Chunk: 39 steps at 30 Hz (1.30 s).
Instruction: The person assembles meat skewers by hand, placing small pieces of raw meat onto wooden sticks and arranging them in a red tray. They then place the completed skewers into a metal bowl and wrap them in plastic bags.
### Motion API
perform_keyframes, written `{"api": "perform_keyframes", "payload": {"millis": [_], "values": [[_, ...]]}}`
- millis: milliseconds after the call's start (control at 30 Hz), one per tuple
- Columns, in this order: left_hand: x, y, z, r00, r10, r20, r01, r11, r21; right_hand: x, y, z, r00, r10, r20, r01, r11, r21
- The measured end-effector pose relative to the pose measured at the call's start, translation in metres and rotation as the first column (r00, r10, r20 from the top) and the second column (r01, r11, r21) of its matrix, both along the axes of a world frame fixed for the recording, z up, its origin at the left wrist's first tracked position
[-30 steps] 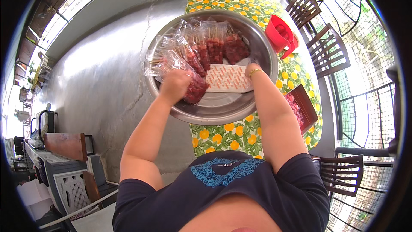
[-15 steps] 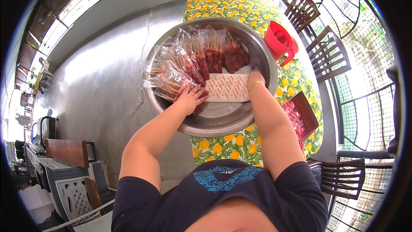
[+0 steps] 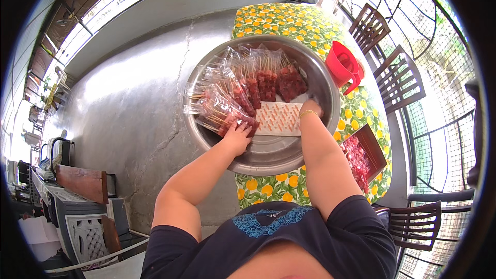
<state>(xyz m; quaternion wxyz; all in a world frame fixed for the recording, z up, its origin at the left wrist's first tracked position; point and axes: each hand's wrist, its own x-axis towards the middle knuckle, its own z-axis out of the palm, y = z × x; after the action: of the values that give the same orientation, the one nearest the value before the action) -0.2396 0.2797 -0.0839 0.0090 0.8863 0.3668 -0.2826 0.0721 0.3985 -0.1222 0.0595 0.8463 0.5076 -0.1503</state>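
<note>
Head view: big steel bowl (image 3: pixel 268 157) sits at the near end of the surface (image 3: pixel 289 18), which is covered in a yellow-and-green fruit-print cloth; the bowl's near rim seems to overhang the surface edge on the person's side. Inside, a fan of clear bags (image 3: pixel 232 95) holding red meat on skewers, sticks pointing toward the far-left rim. Left hand (image 3: pixel 237 138) rests flat, fingers spread, on the nearest bag, not closed around it. Right hand (image 3: pixel 311 108) is at the right edge of a white perforated tray (image 3: pixel 279 119) lying in the bowl bottom; its fingers are hidden behind the wrist, so cannot tell whether it grips the tray or only touches it. Risks, as judgement: the overhanging bowl could tip or slide toward the person if either hand bears down on the near side; skewer points could pierce the thin bags, or a palm pressing on them; the bags lie overlapped, so pulling one may drag its neighbours out of order. Around: red jug (image 3: pixel 343 64) just beside the bowl's right rim, close enough to be knocked by the right elbow or a shifted bowl. A dark rectangular box of red meat (image 3: pixel 361 157) lies on the surface by the right forearm, also within elbow range. Wooden chairs (image 3: pixel 398 80) crowd the right side; bare concrete floor (image 3: pixel 124 108) on the left.
</note>
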Motion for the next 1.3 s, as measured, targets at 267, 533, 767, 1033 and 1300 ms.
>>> {"api": "perform_keyframes", "payload": {"millis": [267,533,767,1033,1300], "values": [[0.011,-0.005,0.014,0.996,0.038,0.079,-0.038,0.999,-0.002,0.024,-0.004,0.034,0.991,0.042,-0.125,-0.038,0.999,0.038],[0.056,-0.012,0.064,-0.108,0.791,0.602,-0.049,0.601,-0.798,0.037,-0.084,0.19,-0.212,0.278,-0.937,0.31,0.928,0.205],[0.092,-0.048,0.123,-0.388,0.893,0.228,0.6,0.432,-0.673,0.064,-0.215,0.249,-0.348,0.402,-0.847,0.338,0.897,0.286],[0.11,-0.105,0.139,-0.307,0.946,0.104,0.685,0.296,-0.666,0.11,-0.304,0.223,-0.095,0.367,-0.925,0.611,0.755,0.237],[0.128,-0.188,0.157,-0.034,0.716,0.697,0.114,0.696,-0.709,0.087,-0.368,0.229,0.876,0.455,-0.16,-0.001,0.333,0.943]]}}
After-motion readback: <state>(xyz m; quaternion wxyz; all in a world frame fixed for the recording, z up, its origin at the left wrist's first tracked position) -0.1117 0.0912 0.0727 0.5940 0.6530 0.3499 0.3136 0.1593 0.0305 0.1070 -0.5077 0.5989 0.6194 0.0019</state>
